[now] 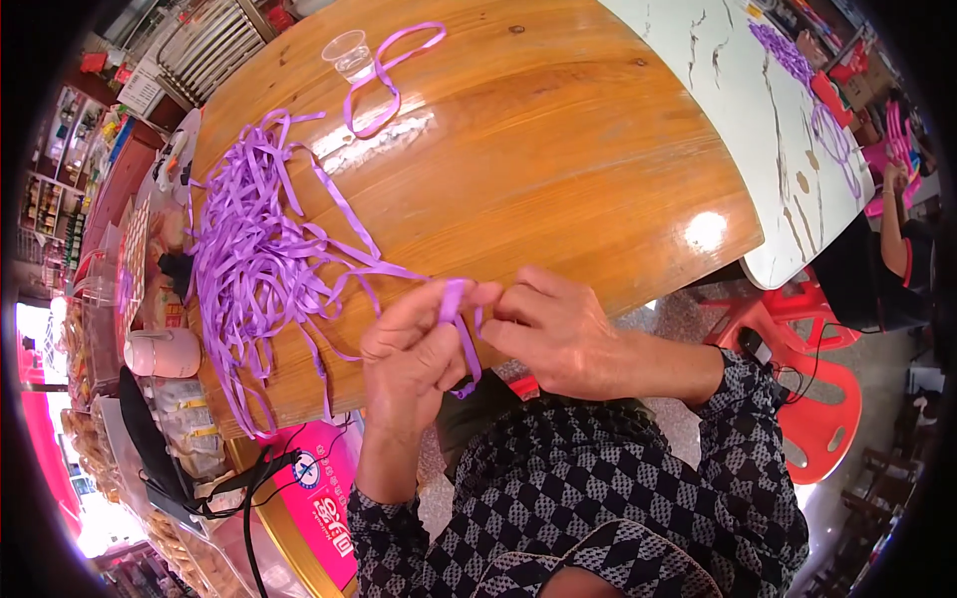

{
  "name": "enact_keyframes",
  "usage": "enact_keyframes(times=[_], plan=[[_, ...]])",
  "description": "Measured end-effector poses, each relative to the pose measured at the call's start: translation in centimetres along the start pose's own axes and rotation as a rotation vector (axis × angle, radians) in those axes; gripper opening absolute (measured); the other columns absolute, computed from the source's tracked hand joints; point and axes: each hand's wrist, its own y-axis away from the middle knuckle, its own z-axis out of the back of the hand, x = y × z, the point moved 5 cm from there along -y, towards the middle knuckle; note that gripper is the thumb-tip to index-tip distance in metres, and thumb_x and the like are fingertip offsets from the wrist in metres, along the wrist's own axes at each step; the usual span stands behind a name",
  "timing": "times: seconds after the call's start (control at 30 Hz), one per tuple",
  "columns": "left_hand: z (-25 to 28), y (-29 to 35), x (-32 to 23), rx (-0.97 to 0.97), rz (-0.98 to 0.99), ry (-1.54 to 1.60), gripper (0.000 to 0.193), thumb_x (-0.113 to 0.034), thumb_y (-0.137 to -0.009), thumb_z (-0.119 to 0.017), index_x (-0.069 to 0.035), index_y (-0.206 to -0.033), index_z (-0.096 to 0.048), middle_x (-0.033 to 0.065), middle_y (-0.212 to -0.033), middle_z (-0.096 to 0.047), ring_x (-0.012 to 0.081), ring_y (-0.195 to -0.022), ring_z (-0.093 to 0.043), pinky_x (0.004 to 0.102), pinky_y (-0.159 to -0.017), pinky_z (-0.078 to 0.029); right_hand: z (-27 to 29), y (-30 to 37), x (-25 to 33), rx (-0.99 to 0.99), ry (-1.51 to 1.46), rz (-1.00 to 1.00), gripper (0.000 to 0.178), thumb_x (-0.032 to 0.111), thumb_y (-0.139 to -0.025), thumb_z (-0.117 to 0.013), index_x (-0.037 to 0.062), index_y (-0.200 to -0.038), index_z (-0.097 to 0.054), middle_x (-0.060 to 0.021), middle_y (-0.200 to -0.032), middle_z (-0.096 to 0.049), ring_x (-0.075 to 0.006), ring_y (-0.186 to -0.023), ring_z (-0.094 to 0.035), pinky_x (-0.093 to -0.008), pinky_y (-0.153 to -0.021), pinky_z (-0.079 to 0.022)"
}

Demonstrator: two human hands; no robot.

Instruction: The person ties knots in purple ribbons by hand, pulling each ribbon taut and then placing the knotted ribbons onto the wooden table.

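Purple ribbon (453, 297), pinched by left hand (409, 344) and right hand (556, 334): I judge it light, limp, slippery, best gripped across its flat faces.

1. The wide fisheye camera on the head of the person in black-and-grey patterned clothing (568, 478) looks down.
2. It faces across the glossy brown wooden table (548, 149).
3. The bare left hand (404, 344) and bare right hand (555, 334) are near, around the middle.

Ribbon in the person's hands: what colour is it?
The ribbon is purple, showing best in the head view.
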Motion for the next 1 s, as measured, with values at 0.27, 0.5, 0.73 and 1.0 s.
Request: enact_keyframes(times=[0.27, 0.5, 0.73, 1.0], plan=[[0.0, 1.0, 2.2, -0.029, 0.025, -0.45, 0.021, 0.008, -0.077, -0.06, 0.001, -0.097, -0.058, -0.0001, -0.085, -0.058, 0.0032, -0.071, -0.053, 0.0161, -0.063, -0.042, 1.5, -0.6, 1.1, -0.121, 0.147, 0.144, 0.033, -0.002, -0.052, -0.064, 0.0003, -0.085, -0.06, -0.0085, -0.076, -0.054, -0.0241, -0.065, -0.05, -0.0305, -0.052, -0.042], [-0.3, 1.5, 2.2, -0.071, -0.023, -0.313, 0.011, 0.004, -0.083, -0.057, 0.0, -0.093, -0.054, -0.0019, -0.075, -0.053, 0.0016, -0.059, -0.045, 0.0161, -0.051, -0.035, 0.2, 0.1, -1.0, -0.155, -0.344, -0.191, 0.02, -0.002, -0.07, -0.068, -0.0002, -0.089, -0.062, -0.0097, -0.08, -0.058, -0.021, -0.071, -0.057, -0.0284, -0.057, -0.046], [-1.0, 1.9, 2.4, -0.194, -0.266, -0.436, 0.012, -0.005, -0.088, -0.058, 0.0, -0.097, -0.052, 0.0004, -0.075, -0.054, 0.0032, -0.057, -0.045, 0.0156, -0.05, -0.035, -2.2, 1.8, -2.2, -0.207, -1.185, -0.836, 0.01, 0.001, -0.081, -0.064, -0.0021, -0.09, -0.06, -0.0023, -0.08, -0.06, -0.0067, -0.072, -0.056, -0.0206, -0.063, -0.048], [-0.6, 2.1, 2.3, -0.303, -0.349, -0.473, 0.016, -0.008, -0.088, -0.058, 0.0, -0.099, -0.05, 0.0058, -0.078, -0.059, 0.0055, -0.056, -0.047, 0.0167, -0.048, -0.035, -2.9, 2.2, -0.9, -0.233, -1.209, -0.754, 0.025, -0.003, -0.082, -0.062, -0.0027, -0.105, -0.053, -0.0066, -0.086, -0.059, -0.0111, -0.074, -0.059, -0.0219, -0.064, -0.049]])
